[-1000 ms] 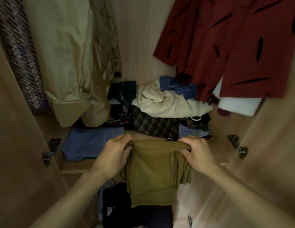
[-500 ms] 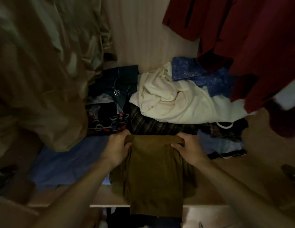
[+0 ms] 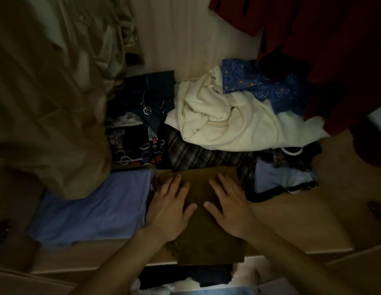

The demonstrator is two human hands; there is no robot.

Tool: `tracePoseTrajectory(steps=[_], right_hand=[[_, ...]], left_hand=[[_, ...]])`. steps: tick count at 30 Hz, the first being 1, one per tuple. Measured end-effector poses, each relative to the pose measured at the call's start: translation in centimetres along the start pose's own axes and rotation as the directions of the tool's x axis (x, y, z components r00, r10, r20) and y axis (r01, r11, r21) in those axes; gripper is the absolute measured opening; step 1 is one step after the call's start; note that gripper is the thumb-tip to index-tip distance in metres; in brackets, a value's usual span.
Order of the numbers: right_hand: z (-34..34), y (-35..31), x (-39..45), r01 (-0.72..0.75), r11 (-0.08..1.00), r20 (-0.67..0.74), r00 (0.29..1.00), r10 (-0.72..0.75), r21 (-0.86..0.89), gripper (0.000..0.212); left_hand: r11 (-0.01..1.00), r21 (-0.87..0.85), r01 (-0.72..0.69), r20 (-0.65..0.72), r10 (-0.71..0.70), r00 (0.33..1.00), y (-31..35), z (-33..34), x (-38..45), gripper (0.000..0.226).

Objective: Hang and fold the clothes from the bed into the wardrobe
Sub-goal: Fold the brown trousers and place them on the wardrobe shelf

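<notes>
Head view: the folded olive-brown garment (image 3: 208, 220) now lies flat on the wardrobe shelf (image 3: 302, 220), its near end hanging a little over the front edge. A second ago both hands pinched its top fold and held it up in front of the shelf; half a second ago they were lowering it, fingers curled round that fold. Now the grip is gone — the left hand (image 3: 170, 207) and right hand (image 3: 230, 207) both rest palm-down on the cloth, fingers straight and spread, pressing it smooth and holding nothing.

The garment sits between a folded lilac-blue piece (image 3: 96, 209) on the left and a pale blue garment with dark trim (image 3: 278, 177) on the right, its far edge touching a dark plaid fabric (image 3: 206, 156). Behind that lies a crumpled cream garment (image 3: 227, 122) with a blue patterned cloth (image 3: 259, 84) at its back. A beige shirt (image 3: 47, 92) hangs at left and a red garment (image 3: 334, 50) at right.

As a judgement, this piece is placed — what looks left is to square it up and go back to the bed for another.
</notes>
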State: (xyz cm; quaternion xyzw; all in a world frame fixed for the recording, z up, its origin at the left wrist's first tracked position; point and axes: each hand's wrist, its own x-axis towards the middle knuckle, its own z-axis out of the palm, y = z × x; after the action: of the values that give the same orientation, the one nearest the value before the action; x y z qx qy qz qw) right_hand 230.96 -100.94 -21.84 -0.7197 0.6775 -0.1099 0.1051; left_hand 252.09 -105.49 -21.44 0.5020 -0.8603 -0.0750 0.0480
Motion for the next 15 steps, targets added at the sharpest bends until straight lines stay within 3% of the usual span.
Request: tracePoseTrajectory(steps=[3,9,15], right_hand=[[2.4,0.6,-0.7,-0.04,0.998,0.058,0.997,0.043,-0.051,0.088],[2.8,1.1,0.8,-0.072,0.991,0.1,0.992,0.083,-0.113,0.078],[1.6,0.2,0.1,-0.097,0.995,0.061,0.994,0.096,0.013,0.068]], left_hand=[[0.998,0.061,-0.014,0.09,0.009,0.996,-0.2,2.1,-0.2,0.077],[0.995,0.091,-0.029,0.177,0.013,0.984,-1.1,2.7,2.4,0.074],[0.994,0.101,-0.037,0.196,0.016,0.981,-0.7,1.5,2.3,0.073]])
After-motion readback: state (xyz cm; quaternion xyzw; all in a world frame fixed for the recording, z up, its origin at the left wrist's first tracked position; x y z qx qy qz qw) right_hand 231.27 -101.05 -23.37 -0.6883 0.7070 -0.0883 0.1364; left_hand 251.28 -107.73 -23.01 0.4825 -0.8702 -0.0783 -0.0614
